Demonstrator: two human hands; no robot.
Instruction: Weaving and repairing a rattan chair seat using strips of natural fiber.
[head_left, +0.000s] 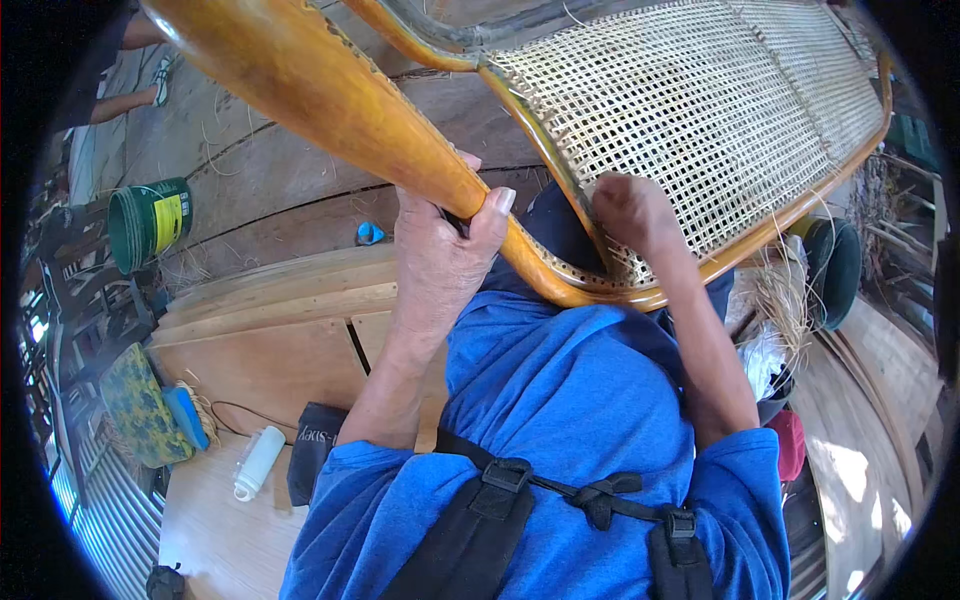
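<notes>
A chair-like piece with a glossy orange-brown wooden frame (330, 100) lies across my lap, reaching away to the far left and right. Pale cane webbing (690, 110) in an open mesh fills its right part. My left hand (440, 245) is wrapped round the thick frame rail, thumb on top. Over the near left corner of the webbing, my right hand (640, 212) is closed in a fist, slightly blurred. Whatever its fingers pinch is hidden. Along the inner rail by that hand, the webbing's edge meets the wood.
A green bucket (125, 230) and a small blue cup (369, 233) are on the plank floor at left. Beside me, a wooden bench (260, 370) holds a pale bottle (260, 460). Loose cane strips (785, 300) hang at right near a dark bucket (835, 265). Another person's foot (161, 80) shows far left.
</notes>
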